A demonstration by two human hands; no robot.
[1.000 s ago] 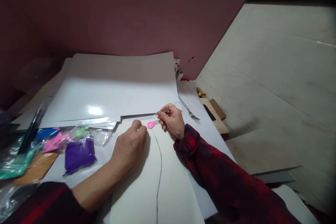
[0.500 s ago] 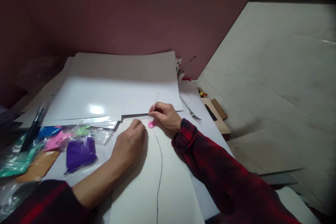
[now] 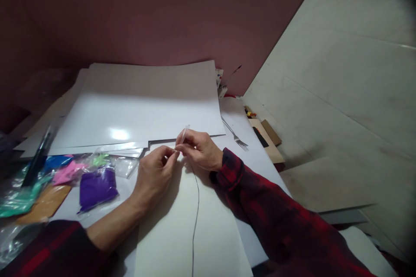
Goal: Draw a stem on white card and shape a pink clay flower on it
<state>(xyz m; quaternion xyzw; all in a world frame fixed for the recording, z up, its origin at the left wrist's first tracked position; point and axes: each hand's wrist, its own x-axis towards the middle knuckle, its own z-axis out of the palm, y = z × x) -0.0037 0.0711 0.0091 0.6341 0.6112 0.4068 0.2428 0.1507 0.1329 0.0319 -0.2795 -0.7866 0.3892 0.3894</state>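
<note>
My right hand (image 3: 201,149) holds a clear plastic fork (image 3: 184,132) upright, its handle sticking up past my fingers. My left hand (image 3: 156,173) has come up beside it, and thumb and forefinger pinch the fork's lower end. Both hands hover over the top of a white sheet (image 3: 169,229) with a curved black line (image 3: 196,207) drawn down it. The small pink clay piece at the head of that line is hidden behind my fingers.
Large glossy white sheets (image 3: 139,104) lie stacked behind the hands. Bags of coloured clay (image 3: 95,186) and dark pens (image 3: 39,160) lie at the left. A metal fork (image 3: 235,136) and cardboard pieces (image 3: 266,138) lie at the right, beside the pale floor.
My right hand lifted the clear fork off the pink clay and shifted left. My left hand rose from the sheet and its fingers closed on the fork's tip. The pink piece is no longer visible.
</note>
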